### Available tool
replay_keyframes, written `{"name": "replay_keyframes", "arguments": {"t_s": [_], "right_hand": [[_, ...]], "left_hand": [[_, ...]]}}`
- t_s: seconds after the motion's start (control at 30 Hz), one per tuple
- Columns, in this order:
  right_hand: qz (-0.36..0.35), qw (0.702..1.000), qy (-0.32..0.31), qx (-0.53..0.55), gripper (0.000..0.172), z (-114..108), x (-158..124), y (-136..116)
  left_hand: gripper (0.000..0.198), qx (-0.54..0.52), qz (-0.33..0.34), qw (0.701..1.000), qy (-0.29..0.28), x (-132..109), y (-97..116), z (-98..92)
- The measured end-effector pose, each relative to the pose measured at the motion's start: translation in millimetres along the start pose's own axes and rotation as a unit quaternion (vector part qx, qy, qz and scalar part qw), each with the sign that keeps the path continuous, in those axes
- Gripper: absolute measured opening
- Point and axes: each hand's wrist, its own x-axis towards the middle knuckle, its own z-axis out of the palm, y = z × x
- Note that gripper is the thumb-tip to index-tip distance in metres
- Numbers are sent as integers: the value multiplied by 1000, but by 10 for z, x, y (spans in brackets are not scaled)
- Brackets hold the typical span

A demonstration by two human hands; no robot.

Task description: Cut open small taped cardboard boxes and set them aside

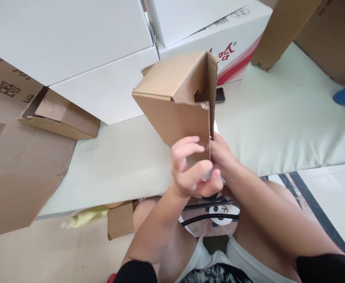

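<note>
A brown cardboard box is held up, tilted, in front of me, with its flap side turned to the right. My left hand is at the box's lower front edge, its fingers apart and curved, with nothing clearly gripped; the fingertips overlap the front panel. My right hand reaches behind the lower right edge of the box and is closed on it, its fingertips hidden by the cardboard.
White boxes stand behind, one with red print. A dark phone lies on the pale green padded surface. A small open carton and a large carton are at the left.
</note>
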Motion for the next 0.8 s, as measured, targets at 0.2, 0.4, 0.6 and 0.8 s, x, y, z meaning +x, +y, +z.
{"name": "replay_keyframes", "arguments": {"t_s": [0.2,0.4,0.6,0.8], "right_hand": [[16,990,136,42,50,-111,37,-117],[-195,926,245,-212,67,-335,5,-277],[-203,918,227,-254,72,-416,35,-203],[-219,931,161,-244,76,-345,43,-80]], "left_hand": [[39,18,-156,976,152,199,-346,-355],[79,-103,-326,939,-31,181,-691,-710],[82,-181,-337,913,-143,95,-783,-924],[79,-148,-388,903,-106,22,-840,-850]]}}
